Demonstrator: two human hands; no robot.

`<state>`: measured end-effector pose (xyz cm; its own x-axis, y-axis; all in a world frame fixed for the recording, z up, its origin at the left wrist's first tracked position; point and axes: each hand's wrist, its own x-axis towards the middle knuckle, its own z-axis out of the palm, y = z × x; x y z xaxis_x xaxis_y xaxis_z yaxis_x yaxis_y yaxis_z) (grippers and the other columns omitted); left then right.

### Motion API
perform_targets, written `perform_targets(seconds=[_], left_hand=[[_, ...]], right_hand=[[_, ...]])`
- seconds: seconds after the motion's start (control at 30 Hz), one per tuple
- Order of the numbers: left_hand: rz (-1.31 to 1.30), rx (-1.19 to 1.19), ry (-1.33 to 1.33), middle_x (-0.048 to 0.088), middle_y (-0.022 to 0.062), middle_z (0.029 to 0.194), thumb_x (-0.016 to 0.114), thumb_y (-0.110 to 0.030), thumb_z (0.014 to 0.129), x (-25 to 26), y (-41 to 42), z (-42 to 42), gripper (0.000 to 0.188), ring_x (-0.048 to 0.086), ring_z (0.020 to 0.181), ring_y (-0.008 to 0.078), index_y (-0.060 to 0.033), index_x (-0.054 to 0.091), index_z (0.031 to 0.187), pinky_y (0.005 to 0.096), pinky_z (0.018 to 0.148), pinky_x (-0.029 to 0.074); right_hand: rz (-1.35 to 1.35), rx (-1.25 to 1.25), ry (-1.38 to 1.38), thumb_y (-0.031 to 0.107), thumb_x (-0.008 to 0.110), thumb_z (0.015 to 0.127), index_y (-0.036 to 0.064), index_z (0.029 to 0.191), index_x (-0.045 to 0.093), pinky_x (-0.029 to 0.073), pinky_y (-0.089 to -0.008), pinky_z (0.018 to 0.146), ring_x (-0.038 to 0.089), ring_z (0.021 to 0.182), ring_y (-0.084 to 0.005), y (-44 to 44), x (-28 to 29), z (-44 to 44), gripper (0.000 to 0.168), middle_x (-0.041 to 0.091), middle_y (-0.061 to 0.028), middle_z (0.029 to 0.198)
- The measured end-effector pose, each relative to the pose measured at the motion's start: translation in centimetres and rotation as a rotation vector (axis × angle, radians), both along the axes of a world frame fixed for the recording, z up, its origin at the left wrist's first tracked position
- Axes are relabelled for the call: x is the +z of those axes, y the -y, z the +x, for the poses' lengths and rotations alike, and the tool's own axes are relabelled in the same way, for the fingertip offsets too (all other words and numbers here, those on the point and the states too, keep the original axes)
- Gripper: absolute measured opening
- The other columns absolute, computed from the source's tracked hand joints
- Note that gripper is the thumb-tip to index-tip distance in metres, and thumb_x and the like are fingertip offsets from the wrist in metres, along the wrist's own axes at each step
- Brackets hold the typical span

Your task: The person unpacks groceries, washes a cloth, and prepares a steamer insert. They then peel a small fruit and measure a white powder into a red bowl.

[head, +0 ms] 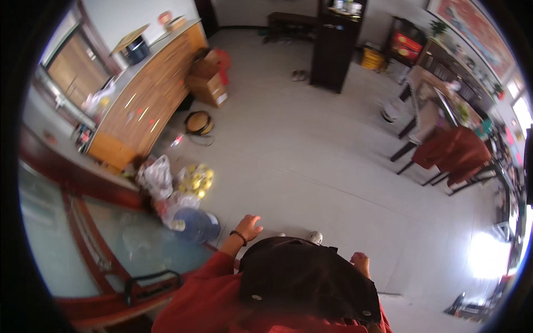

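Observation:
My left hand [248,228] reaches forward over the floor, thumb and fingers apart, holding nothing; dark beads circle its wrist. It is nearest to a blue water-cooler bottle [199,227], which lies on its side to the left. At the right edge of my dark apron [308,274] my right hand [361,263] hangs with fingers bent, partly hidden, so its grip does not show. The apron covers my red top. The tip of a light shoe [315,237] shows beyond it.
Plastic bags [156,177] and a bag of yellow-green fruit [196,181] lie by a wooden cabinet [137,112]. Farther along stand a round drum-like container [199,123] and cardboard boxes [208,85]. A dark pillar-like cabinet [334,52] rises ahead. Draped chairs [454,154] stand right; a glazed red-framed door [125,233] left.

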<state>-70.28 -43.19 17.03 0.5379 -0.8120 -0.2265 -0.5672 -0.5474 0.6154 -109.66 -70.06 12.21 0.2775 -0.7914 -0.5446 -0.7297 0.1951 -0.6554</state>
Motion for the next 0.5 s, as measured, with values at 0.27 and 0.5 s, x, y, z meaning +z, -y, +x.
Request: perform_targets(seconds=[0.27,0.5], left_hand=[[0.051,0.290,-0.016,0.051,0.0186,0.107,0.056,-0.029,0.074,1.2,-1.7,-3.6,0.043,0.044,0.105,0.0328,-0.0022,0.050,0.107,0.0388,0.090,0.036],[0.083,0.168,-0.012,0.052,0.0176,0.106,0.060,-0.026,0.073,0.0,2.0,-4.8,0.042,0.046,0.103,0.0314,-0.0031,0.051,0.106,0.0375,0.089,0.037]], right_hand=[[0.062,0.232,-0.043,0.015,0.050,0.074,0.001,0.082,0.061,0.047,-0.0259,0.044,0.058,0.054,-0.0135,4.7,0.9,3.2,0.019,0.060,-0.0072,0.063],[-0.051,0.284,-0.207,0.023,0.052,0.072,0.005,0.083,0.064,0.049,-0.0336,0.064,0.062,0.066,-0.0234,6.2,-3.2,-3.5,0.024,0.063,-0.0120,0.070]])
